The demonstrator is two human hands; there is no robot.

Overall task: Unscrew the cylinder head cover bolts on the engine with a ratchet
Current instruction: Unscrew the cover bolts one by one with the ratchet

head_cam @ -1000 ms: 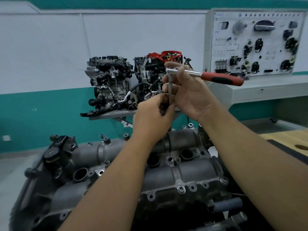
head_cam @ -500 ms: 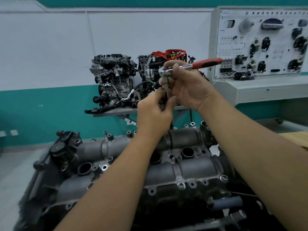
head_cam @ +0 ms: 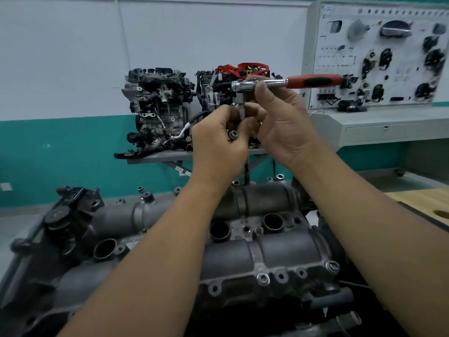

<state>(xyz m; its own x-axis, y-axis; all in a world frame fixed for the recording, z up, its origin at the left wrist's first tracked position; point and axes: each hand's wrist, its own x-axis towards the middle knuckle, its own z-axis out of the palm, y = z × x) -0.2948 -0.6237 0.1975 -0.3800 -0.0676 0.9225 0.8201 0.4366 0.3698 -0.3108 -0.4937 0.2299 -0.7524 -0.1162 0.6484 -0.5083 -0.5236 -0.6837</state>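
The grey cylinder head cover (head_cam: 279, 249) lies across the lower part of the view, with bolts (head_cam: 263, 278) along its near flange. A ratchet (head_cam: 267, 83) with a red and black handle is raised above it, its extension bar (head_cam: 242, 105) pointing down. My right hand (head_cam: 281, 122) grips the ratchet near its head. My left hand (head_cam: 218, 144) holds a removed bolt (head_cam: 233, 135) in its curled fingers and pinches the extension bar's lower end. The bar's tip is hidden by my fingers.
Two demo engines (head_cam: 158, 105) stand on a grey shelf (head_cam: 155, 158) at the back wall. A white training panel (head_cam: 379, 52) on a grey cabinet is at the right. A wooden bench top (head_cam: 422, 203) shows at the right edge.
The ratchet handle has swung from pointing down-right to level with the head. Both hands stay raised together above the cover; the view has shifted slightly.
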